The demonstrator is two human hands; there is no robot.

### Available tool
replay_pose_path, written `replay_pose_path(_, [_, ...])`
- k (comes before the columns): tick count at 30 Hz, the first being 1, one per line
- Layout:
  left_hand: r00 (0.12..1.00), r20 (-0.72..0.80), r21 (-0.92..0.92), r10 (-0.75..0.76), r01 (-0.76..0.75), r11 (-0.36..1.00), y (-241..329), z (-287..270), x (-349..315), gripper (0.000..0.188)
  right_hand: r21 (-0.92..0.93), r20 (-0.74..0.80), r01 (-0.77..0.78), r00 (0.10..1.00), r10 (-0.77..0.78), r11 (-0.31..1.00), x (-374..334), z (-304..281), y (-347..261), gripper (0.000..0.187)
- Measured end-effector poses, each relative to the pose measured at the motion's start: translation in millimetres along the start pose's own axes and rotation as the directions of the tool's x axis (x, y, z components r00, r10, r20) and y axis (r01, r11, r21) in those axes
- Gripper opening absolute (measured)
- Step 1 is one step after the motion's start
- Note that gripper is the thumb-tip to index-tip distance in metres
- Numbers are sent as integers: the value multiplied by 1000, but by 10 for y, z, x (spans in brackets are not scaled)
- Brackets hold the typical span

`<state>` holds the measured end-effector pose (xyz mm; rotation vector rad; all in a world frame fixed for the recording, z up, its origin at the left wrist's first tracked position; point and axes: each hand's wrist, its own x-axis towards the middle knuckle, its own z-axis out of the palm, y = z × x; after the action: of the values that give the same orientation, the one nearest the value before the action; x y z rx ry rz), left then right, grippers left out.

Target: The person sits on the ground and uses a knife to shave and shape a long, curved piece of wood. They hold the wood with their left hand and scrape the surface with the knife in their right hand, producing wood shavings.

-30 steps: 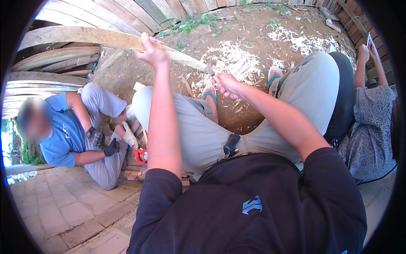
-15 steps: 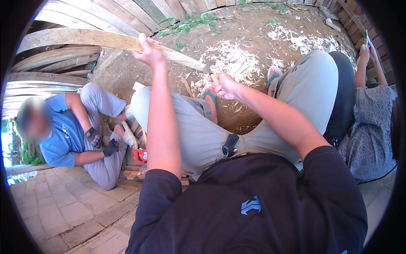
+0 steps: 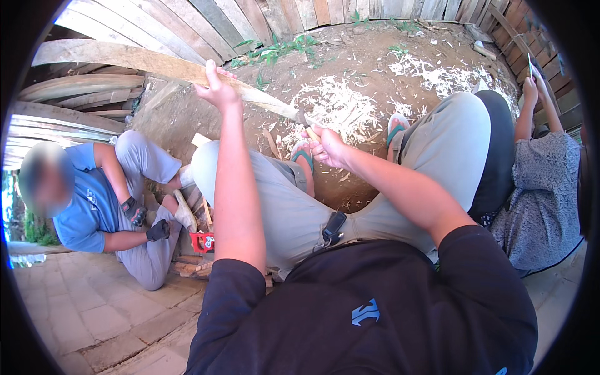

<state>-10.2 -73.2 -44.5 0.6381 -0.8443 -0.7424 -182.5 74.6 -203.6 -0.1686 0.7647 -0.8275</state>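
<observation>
Head view looks down over a seated person in a black shirt and grey trousers. The left hand (image 3: pixel 217 87) is raised at arm's length, its fingers wrapped around a long, pale wooden slat (image 3: pixel 125 59) that runs from the far left down toward the middle of the picture, where it tapers to a thin end. The right hand (image 3: pixel 326 147) is closed on the wooden handle of a knife (image 3: pixel 304 123), whose short blade lies against the tapered end of the slat, just above the knees. Pale wood shavings (image 3: pixel 340 103) are scattered over the bare dirt ahead of the sandalled feet (image 3: pixel 396 127).

A person in a blue shirt (image 3: pixel 87 200) crouches at the left with dark gloves on, near a small red tool (image 3: pixel 203 242) on the paving. A second person in a grey patterned top (image 3: pixel 544 187) sits at the right with arms lifted.

The risks look plain enough. The blade works near the thin tip, so a catch in the grain could make it jump off the end toward the knee or foot below. The slat is long and held one-handed well away from the cut, so it may flex or twist and throw the edge off line.
</observation>
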Motion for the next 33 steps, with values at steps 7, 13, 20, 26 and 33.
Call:
replay_pose_path(7, [994, -60, 60, 90, -86, 994, 9, 95, -140, 33, -917, -205, 199, 507, -837, 345, -271, 231, -37, 38])
replay_pose_path(13, [978, -154, 230, 138, -100, 968, -8, 54, -90, 56, -998, -56, -32, 677, -734, 46, -418, 262, -77, 31])
replay_pose_path(20, [962, -204, 334, 180, -105, 937, 37, 133, -154, 74, -993, 114, 67, 683, -722, -94, -462, 292, -21, 18])
replay_pose_path(26, [953, -238, 343, 188, -99, 934, 44, 166, -196, 71, -984, 151, 30, 677, -720, -177, -436, 299, -33, 17])
replay_pose_path(33, [994, -15, 116, 110, -107, 987, 39, 114, -174, 35, -914, 238, -68, 707, -666, -400, -265, 315, -176, 13])
